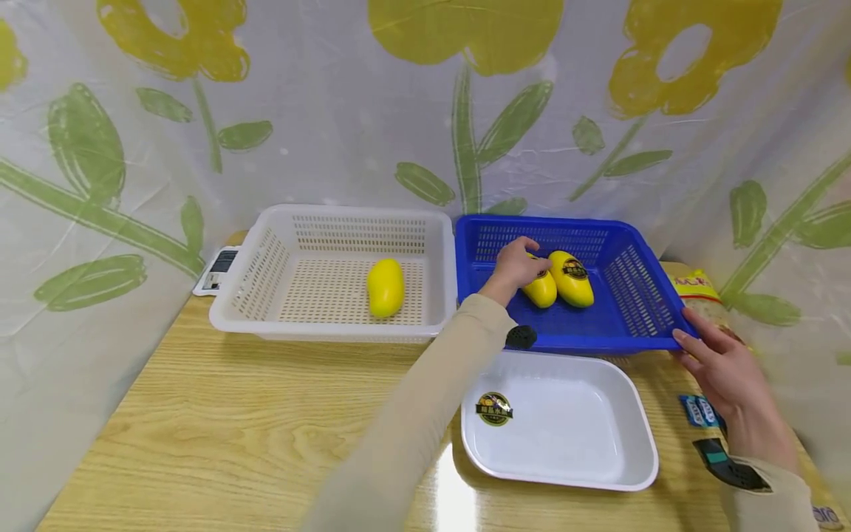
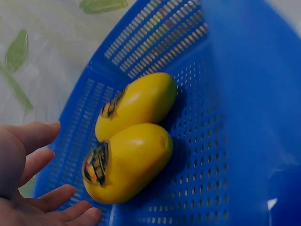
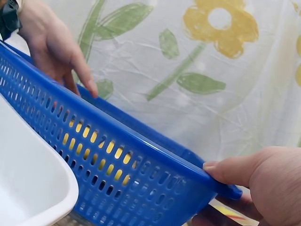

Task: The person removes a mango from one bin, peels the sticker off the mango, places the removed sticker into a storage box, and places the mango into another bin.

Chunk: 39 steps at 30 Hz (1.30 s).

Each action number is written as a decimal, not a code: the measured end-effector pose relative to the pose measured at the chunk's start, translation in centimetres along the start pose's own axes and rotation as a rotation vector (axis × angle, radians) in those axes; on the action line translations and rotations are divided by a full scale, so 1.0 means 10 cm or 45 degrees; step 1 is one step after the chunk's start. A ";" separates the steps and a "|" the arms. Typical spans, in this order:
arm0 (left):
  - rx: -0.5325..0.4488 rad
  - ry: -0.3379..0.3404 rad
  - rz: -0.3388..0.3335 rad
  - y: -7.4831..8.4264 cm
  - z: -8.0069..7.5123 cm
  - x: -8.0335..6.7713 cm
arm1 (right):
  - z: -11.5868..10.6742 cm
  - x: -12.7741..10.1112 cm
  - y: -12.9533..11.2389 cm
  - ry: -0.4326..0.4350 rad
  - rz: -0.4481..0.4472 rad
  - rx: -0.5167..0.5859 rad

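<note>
Inside the blue basket [image 1: 601, 310] lie two yellow mangoes side by side, the nearer-left mango [image 1: 541, 290] and the right-hand mango [image 1: 573, 279], each with a dark round sticker. Over the left one is my left hand [image 1: 517, 264], fingers spread and loosely bent; in the left wrist view that hand [image 2: 42, 183] stands beside the stickered ends with nothing in its grasp. My right hand [image 1: 721, 362] pinches the basket's near right corner, thumb on the rim and fingers beneath, as the right wrist view shows.
A white basket [image 1: 253, 314] at the left holds one mango [image 1: 385, 288] with no sticker visible. In front of the blue basket stands a white tray [image 1: 565, 421] bearing a loose round sticker [image 1: 494, 408]. Packets [image 1: 699, 411] and a yellow-topped bag [image 1: 698, 288] lie at the right.
</note>
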State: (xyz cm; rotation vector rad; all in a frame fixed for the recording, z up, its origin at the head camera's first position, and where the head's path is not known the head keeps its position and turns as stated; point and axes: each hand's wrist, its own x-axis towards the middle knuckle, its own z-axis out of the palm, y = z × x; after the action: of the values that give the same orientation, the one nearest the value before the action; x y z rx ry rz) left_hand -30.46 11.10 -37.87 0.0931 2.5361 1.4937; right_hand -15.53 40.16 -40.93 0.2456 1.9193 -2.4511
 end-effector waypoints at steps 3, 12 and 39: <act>-0.077 0.039 -0.068 -0.07 0.02 0.06 | 0.00 -0.01 0.00 -0.003 -0.001 0.044; -0.333 -0.077 -0.097 -0.21 -0.03 0.15 | -0.01 0.01 -0.01 -0.033 -0.019 0.082; 0.035 -0.299 0.019 -0.23 0.06 0.26 | 0.01 0.00 -0.01 0.040 0.021 -0.034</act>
State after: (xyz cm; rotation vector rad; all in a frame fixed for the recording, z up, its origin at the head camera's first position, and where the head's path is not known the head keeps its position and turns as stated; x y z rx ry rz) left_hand -32.82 10.93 -40.51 0.2757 2.3736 1.3641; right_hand -15.56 40.10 -40.80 0.3005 1.9523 -2.4242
